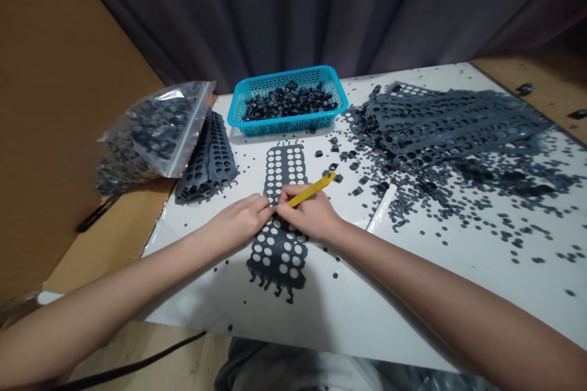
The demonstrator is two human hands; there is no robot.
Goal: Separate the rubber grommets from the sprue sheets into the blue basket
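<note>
A dark strip (285, 174) with rows of round holes lies lengthwise on the white table, hook-like tabs at its near end. My left hand (250, 217) is closed at the strip's left side, fingers curled by its middle; what they pinch is hidden. Next to it, my right hand (308, 212) is wrapped round a yellow tool (313, 190), whose upper end points up and right. The fingertips of both hands nearly meet over the strip, and the tool's lower tip is hidden by the fingers.
A blue basket (288, 122) of small black parts stands behind the strip. At left are a clear bag (158, 128) of parts and folded perforated sheets (211, 162). Stacked sheets (440, 122), scattered black discs and a white pen-like tool (381, 208) lie at right.
</note>
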